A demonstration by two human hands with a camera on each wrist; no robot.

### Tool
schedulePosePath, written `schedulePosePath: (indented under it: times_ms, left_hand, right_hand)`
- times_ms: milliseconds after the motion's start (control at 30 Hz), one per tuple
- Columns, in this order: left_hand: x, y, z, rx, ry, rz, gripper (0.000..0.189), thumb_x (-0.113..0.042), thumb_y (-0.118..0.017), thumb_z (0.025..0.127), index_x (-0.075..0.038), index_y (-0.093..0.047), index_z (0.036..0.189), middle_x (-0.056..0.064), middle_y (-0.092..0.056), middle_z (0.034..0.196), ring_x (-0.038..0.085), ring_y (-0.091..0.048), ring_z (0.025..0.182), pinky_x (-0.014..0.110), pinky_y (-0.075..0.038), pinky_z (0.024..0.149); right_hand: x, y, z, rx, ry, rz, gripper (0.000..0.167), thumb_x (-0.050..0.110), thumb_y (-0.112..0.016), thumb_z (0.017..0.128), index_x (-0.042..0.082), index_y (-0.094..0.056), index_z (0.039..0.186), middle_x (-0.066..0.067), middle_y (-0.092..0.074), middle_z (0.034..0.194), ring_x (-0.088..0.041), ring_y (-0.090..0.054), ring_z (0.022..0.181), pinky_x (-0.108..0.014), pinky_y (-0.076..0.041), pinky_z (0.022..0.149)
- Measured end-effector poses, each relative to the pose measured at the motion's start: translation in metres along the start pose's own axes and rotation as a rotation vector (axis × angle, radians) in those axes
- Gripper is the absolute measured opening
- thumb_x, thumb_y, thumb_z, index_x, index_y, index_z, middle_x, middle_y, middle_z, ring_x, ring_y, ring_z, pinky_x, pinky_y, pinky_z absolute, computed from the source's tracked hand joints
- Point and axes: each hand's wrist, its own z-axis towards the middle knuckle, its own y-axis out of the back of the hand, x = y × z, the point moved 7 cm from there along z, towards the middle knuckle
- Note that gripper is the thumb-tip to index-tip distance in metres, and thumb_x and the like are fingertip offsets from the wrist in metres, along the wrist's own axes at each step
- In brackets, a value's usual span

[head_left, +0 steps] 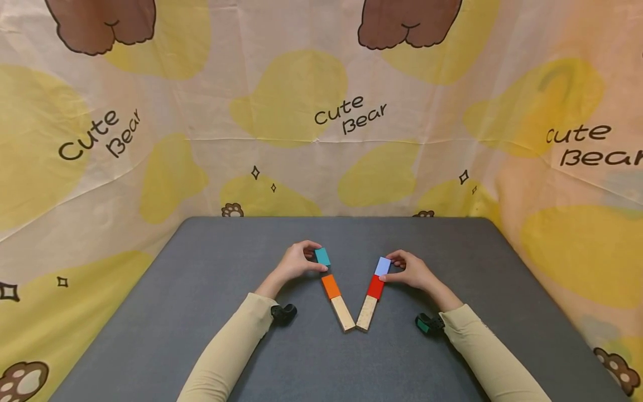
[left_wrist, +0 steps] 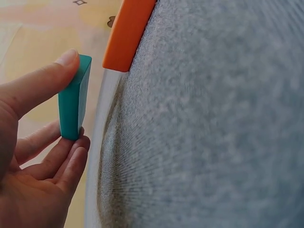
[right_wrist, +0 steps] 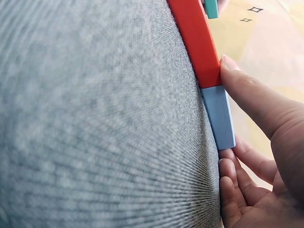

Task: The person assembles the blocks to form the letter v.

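A teal block [head_left: 322,257] is pinched end to end between the thumb and fingers of my left hand [head_left: 297,262]. In the left wrist view the teal block [left_wrist: 73,102] hangs above the tabletop, apart from the orange block [head_left: 331,287]. That orange block meets a bare wooden block [head_left: 343,314]. My right hand [head_left: 411,270] holds a light blue block [head_left: 383,266], fingers at its far end and thumb by its joint with the red block [head_left: 375,287]. Light blue and red touch end to end, and a second wooden block [head_left: 366,313] continues the row. Both rows form a V.
The blocks lie on a grey cloth-covered table [head_left: 211,251]. Behind and beside it hangs a printed curtain [head_left: 211,111]. Black wrist straps show on the left wrist [head_left: 284,314] and the right wrist [head_left: 428,324].
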Motion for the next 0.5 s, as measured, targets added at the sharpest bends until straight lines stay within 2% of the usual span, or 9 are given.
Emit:
schedulePosePath:
  times_ms: [500]
  left_hand:
    - [-0.0033, -0.0034, -0.0047, 0.009, -0.022, 0.021, 0.056, -0.031, -0.087, 0.066, -0.013, -0.065, 0.115, 0.006, -0.065, 0.112, 0.021, -0.061, 0.100, 0.038, -0.050, 0.089]
  right_hand:
    - [0.0023, 0.0005, -0.0020, 0.007, -0.003, 0.005, 0.065, 0.041, -0.081, 0.072, 0.006, -0.058, 0.120, -0.016, -0.058, 0.120, -0.030, -0.054, 0.108, -0.048, -0.043, 0.096]
